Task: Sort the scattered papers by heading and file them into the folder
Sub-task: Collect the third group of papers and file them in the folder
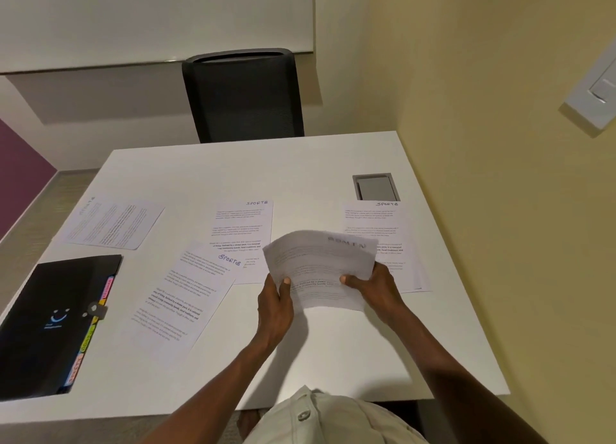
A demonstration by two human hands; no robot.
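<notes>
My left hand and my right hand hold a curled sheaf of printed paper above the white table, thumbs on top; its heading is blurred. Three sheets headed SPORTS lie flat: one in the middle, one overlapping it at the front left, one at the right, partly behind the held paper. Another printed sheet lies at the far left, heading unreadable. The black expanding folder with coloured tabs lies shut at the table's left front edge.
A black mesh office chair stands behind the table's far edge. A grey cable hatch is set into the table at the back right. A yellow wall runs close along the table's right side.
</notes>
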